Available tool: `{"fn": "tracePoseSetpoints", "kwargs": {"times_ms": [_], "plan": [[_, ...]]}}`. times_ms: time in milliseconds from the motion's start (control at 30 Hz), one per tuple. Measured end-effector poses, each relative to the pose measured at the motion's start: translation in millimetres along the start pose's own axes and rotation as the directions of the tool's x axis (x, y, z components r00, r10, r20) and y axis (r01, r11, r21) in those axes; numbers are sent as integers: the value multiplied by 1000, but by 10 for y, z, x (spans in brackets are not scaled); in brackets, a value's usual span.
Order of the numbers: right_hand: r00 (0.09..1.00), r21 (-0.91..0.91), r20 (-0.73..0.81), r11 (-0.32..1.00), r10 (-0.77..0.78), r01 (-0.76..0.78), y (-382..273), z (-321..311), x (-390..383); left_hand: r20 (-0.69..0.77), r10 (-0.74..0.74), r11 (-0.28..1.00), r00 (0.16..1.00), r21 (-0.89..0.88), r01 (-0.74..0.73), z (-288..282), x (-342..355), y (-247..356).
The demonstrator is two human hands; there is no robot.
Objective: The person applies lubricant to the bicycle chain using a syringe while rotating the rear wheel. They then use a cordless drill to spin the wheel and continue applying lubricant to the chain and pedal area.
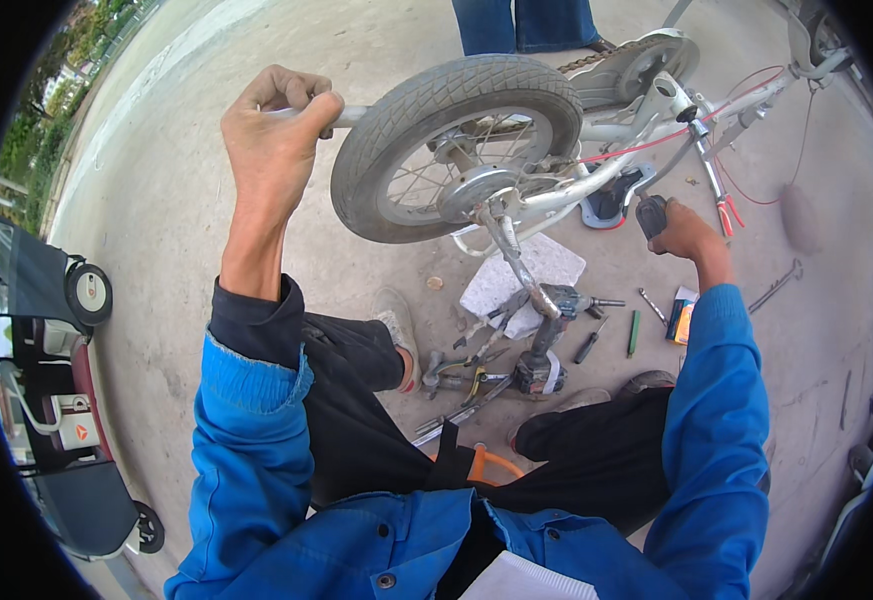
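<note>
I have room to swing the left grip (281,115) across the floor (161,230) left of the wheel (476,190), but the white frame (596,180) bars its right, and the slab (531,268) and power drill (544,355) obstruct its near side.

left hand (288,115): raised, curled closed (wrist (264,205) bare) | right hand (686,232): lower, closed, arm (718,390) extended

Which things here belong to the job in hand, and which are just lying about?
In the job, apparently: small white bicycle; pale bar and black pedal, both held.

Lying about unheld, though the tools may serve it: power drill, red-handled tool, green strip, white slab.
</note>
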State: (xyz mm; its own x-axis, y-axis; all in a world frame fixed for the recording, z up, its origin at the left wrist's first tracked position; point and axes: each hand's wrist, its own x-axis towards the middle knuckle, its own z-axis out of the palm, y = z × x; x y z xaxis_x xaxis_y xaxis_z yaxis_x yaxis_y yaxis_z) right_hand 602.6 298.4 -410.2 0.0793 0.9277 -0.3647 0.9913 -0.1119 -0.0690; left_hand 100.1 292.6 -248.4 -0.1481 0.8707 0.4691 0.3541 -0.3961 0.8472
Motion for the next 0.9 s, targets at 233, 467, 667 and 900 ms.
{"fn": "tracePoseSetpoints", "kwargs": {"times_ms": [233, 467, 667, 900], "plan": [[955, 449, 265, 893, -131, -2, -403, -538, -392, -33, -16, 1000, 999, -7, 16, 31, -3, 35], [969, 659, 87, 743, -230, 117, -468, -1216, -903, -35, -1, 1000, 999, 7, 1, 29, -13, 60], [981, 636, -165, 749, -103, 185, -318, -1659, -1228, -35, 0, 1000, 999, 2, 1, 20, -16, 61], [895, 616, -442, 705, -58, 350, -146, -1779, -1247, -41, -6, 1000, 999, 16, 7, -4, -13, 54]]}}
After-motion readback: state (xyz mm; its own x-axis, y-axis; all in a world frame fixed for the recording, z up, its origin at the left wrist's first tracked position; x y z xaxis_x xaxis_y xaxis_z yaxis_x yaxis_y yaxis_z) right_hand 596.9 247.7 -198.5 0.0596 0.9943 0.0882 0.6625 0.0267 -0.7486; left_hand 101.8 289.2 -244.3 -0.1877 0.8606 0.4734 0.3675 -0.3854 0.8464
